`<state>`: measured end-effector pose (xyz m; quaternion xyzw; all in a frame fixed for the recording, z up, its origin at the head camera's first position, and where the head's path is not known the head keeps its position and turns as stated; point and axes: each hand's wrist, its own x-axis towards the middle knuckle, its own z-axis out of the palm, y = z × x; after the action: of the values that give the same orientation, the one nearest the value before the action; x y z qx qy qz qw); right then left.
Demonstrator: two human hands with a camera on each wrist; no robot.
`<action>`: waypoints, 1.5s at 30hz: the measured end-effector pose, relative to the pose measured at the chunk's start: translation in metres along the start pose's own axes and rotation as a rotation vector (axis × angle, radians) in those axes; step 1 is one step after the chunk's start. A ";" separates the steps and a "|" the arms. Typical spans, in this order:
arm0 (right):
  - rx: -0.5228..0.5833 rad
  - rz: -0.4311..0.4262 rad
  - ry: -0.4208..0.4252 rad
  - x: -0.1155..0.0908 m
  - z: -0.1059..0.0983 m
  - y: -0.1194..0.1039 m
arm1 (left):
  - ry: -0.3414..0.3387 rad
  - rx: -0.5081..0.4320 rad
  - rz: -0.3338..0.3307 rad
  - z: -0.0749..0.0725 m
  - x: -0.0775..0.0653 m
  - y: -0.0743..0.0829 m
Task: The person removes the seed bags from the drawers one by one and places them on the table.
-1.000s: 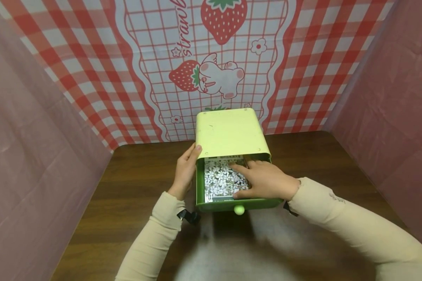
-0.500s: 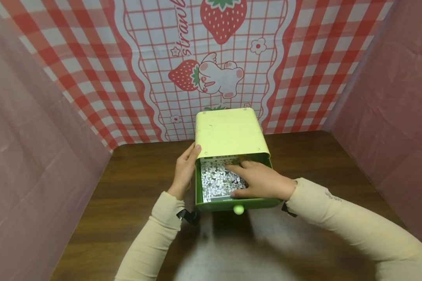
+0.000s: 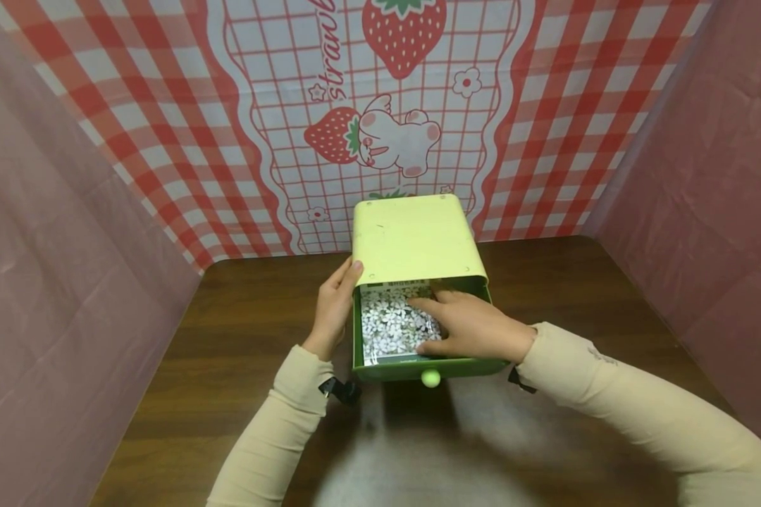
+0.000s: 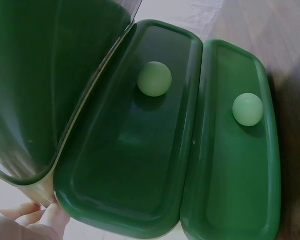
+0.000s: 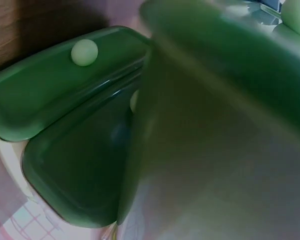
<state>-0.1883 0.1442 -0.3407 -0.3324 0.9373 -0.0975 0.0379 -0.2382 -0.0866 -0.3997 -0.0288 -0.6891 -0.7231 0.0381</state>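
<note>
A small pale yellow-green drawer cabinet [image 3: 418, 236] stands at the back of the table, its green top drawer [image 3: 399, 371] pulled out by the round knob side toward me. My left hand [image 3: 334, 306] rests along the cabinet's left side, thumb near the front upper corner; the left wrist view shows its fingertips against that side. My right hand [image 3: 475, 324] reaches into the drawer with fingers spread over a flat glossy packet [image 3: 390, 324] printed with white flowers. Its thumb lies near the packet's front edge, while its other fingertips are partly hidden under the cabinet top.
Beneath the pulled-out drawer, two lower green drawers [image 4: 124, 140] sit closed, each with a pale round knob [image 4: 248, 109]. A brown wooden table [image 3: 228, 394] carries the cabinet. Behind hangs a red-checked strawberry cloth [image 3: 399, 91], with pink cloth walls [image 3: 691, 176] at both sides.
The flowered packet has slid slightly left inside the drawer, and my right hand shifted left a little with it. My left hand and the cabinet stay about where they were.
</note>
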 end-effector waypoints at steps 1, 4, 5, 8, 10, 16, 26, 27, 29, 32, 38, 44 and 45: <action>0.013 -0.004 -0.003 0.001 0.000 0.000 | 0.001 0.001 -0.002 0.000 0.000 0.000; 0.061 0.000 -0.010 0.002 0.002 0.001 | 0.002 0.002 -0.009 0.000 -0.001 0.000; 0.077 0.004 -0.008 0.003 0.002 0.001 | 0.001 0.002 -0.010 0.000 -0.001 0.000; 0.120 0.022 -0.005 0.003 0.002 0.001 | 0.001 0.000 -0.009 0.000 -0.001 0.000; 0.154 0.035 -0.003 0.002 0.002 0.000 | 0.000 0.001 -0.007 0.000 -0.001 0.001; 0.312 0.114 0.007 -0.004 -0.002 -0.004 | 0.000 0.005 -0.010 0.000 -0.001 0.000; 0.679 0.226 0.055 -0.011 -0.010 -0.006 | 0.018 0.020 -0.007 0.002 0.000 0.001; 0.706 0.235 0.055 -0.011 -0.010 -0.005 | 0.017 0.021 -0.008 0.002 0.000 0.001; 0.728 0.263 0.054 -0.010 -0.010 -0.002 | 0.018 0.022 -0.007 0.002 0.000 0.002; 0.793 0.282 0.036 -0.008 -0.009 0.003 | 0.021 0.024 -0.005 0.002 0.000 0.002; 0.944 0.286 -0.008 -0.002 -0.006 0.009 | 0.024 0.028 -0.009 0.002 0.000 0.002; 1.011 0.342 -0.059 0.001 -0.006 0.010 | 0.015 0.025 -0.009 0.001 0.000 0.001; 1.017 0.347 -0.065 0.002 -0.006 0.010 | 0.012 0.024 -0.010 0.001 0.000 0.001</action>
<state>-0.1966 0.1519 -0.3368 -0.1153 0.8114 -0.5210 0.2384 -0.2377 -0.0856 -0.3983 -0.0209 -0.6978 -0.7150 0.0390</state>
